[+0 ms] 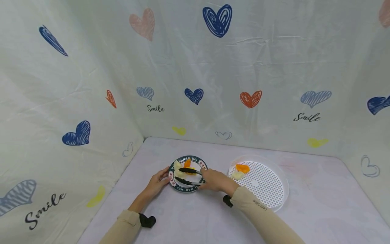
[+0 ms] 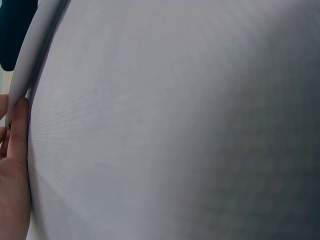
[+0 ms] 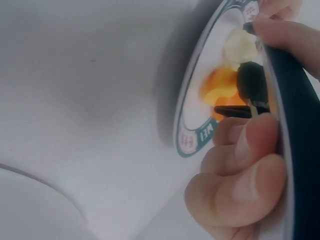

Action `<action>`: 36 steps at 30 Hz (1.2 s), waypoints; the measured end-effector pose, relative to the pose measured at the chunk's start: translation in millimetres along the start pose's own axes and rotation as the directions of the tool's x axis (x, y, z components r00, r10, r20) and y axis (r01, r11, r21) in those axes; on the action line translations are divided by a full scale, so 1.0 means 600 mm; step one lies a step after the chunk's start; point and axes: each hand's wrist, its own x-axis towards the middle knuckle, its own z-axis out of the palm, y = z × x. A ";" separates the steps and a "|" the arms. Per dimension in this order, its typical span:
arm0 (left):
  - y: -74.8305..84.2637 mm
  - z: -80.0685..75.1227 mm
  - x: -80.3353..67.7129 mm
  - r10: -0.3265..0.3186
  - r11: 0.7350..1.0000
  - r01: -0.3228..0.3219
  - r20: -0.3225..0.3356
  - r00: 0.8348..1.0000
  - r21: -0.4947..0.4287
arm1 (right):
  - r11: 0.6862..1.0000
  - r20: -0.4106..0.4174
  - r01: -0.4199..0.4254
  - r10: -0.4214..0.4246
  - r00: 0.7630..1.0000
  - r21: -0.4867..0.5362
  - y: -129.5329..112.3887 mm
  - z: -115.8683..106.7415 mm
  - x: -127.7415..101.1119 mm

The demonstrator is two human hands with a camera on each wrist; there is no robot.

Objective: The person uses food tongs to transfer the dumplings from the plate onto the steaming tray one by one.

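Observation:
At the left rim of a small plate (image 1: pixel 173 184) with a green patterned border, my left hand (image 1: pixel 159 179) grips the edge; in the left wrist view its fingers (image 2: pixel 19 135) reach under the rim. My right hand (image 1: pixel 214 179) holds tongs (image 1: pixel 186 170) with black tips, spread apart above the plate. On the plate lie pale pieces (image 1: pixel 177 165), an orange piece (image 1: pixel 187 163) and a yellow piece (image 3: pixel 220 92), which look like fruit. The tongs' tips partly cover them. Whether the tips touch any piece, I cannot tell.
Right of the plate lies a round white tray (image 1: pixel 284 189) with a perforated bottom. An orange piece (image 1: pixel 242 168) and a pale piece (image 1: pixel 238 175) rest at its left side. A printed cloth (image 1: pixel 225 112) hangs behind the white-covered table (image 1: pixel 189 220).

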 end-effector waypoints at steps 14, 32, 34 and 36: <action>-0.002 0.002 0.006 0.037 0.999 -0.037 -0.018 0.999 -0.014 | 0.998 0.007 0.003 -0.003 1.000 0.065 0.008 0.004 -0.009; -0.005 0.002 0.001 0.007 0.999 -0.007 -0.001 1.000 -0.034 | 0.999 -0.003 0.036 -0.036 0.999 0.008 0.015 0.012 -0.018; -0.004 0.002 0.000 0.009 0.999 -0.009 -0.001 1.000 -0.032 | 0.999 -0.008 0.035 -0.035 0.999 0.008 0.016 0.010 -0.021; -0.003 0.002 0.000 0.015 0.999 -0.015 -0.006 1.000 -0.030 | 0.999 -0.017 0.035 -0.035 0.999 0.000 0.018 0.007 -0.024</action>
